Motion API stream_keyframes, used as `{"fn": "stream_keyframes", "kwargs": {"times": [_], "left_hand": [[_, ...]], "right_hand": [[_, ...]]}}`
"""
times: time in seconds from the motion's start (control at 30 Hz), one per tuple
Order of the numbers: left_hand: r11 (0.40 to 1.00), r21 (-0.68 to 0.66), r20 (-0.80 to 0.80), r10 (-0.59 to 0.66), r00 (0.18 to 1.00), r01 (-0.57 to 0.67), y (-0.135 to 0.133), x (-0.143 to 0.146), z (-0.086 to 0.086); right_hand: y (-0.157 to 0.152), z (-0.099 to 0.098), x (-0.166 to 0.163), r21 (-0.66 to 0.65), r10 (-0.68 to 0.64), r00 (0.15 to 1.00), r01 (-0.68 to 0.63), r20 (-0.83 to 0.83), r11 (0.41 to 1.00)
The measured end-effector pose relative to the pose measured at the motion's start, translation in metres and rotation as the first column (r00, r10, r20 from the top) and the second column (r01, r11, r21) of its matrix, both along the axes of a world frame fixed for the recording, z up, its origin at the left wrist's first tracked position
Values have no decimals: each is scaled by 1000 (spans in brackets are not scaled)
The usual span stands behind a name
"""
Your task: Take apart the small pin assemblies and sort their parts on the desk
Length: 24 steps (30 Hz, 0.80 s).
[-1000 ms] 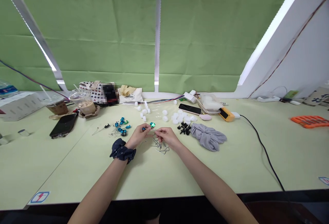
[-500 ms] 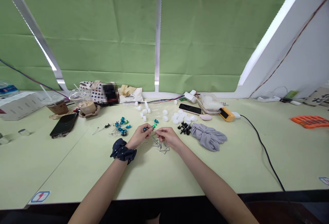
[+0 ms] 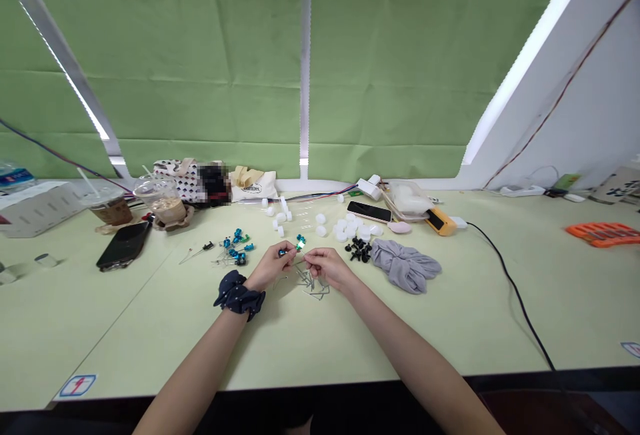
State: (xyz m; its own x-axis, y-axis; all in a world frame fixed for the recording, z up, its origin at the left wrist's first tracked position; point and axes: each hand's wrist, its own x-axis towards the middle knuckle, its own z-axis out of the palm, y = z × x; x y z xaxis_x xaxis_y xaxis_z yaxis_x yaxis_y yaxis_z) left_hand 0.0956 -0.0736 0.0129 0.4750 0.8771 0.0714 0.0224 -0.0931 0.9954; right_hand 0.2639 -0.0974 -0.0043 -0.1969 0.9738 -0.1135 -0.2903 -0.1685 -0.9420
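My left hand [image 3: 274, 266] is closed in a pinch on a small shiny green piece [image 3: 301, 246], with something dark between its fingers too. Fingertips of my right hand [image 3: 327, 266] are pressed together close beside it, around something thin that I cannot make out. Beneath both hands lies a loose pile of thin metal pins [image 3: 313, 286]. Left of my left hand are several small blue pieces [image 3: 234, 254], some with metal pins in them. A black piece on a pin [image 3: 207, 246] lies farther left. Several small black plastic pieces [image 3: 358, 249] lie right of my right hand.
White round caps [image 3: 345, 228] and clear tubes with white caps [image 3: 283, 212] lie behind my hands. A phone [image 3: 370, 211], a grey cloth band [image 3: 406, 266] and a yellow device [image 3: 441, 220] are on the right. Drink cups [image 3: 167, 208] and another phone [image 3: 123, 246] stand left.
The green piece has turned slightly and catches more light. Both hands stay close together in nearly the same place.
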Motion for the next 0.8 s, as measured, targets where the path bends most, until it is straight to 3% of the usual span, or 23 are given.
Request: {"fn": "stream_keyframes", "kwargs": {"times": [0.23, 0.37, 0.47, 0.63, 0.8], "left_hand": [[995, 99, -80, 0, 997, 8, -2, 0, 4], [978, 188, -168, -58, 984, 90, -2, -3, 6], [969, 207, -224, -85, 971, 133, -2, -4, 7], [957, 234, -255, -110, 961, 171, -4, -4, 10], [959, 229, -220, -119, 968, 170, -6, -6, 15]], "right_hand": [[-2, 0, -1, -21, 4, 1000, -4, 8, 1000], [-2, -5, 4, -38, 117, 993, -117, 12, 992], [-2, -7, 7, -12, 146, 985, -145, 93, 989], [-4, -3, 7, 57, 80, 966, -97, 246, 994], [-10, 4, 4, 38, 193, 969, -201, 152, 979]]}}
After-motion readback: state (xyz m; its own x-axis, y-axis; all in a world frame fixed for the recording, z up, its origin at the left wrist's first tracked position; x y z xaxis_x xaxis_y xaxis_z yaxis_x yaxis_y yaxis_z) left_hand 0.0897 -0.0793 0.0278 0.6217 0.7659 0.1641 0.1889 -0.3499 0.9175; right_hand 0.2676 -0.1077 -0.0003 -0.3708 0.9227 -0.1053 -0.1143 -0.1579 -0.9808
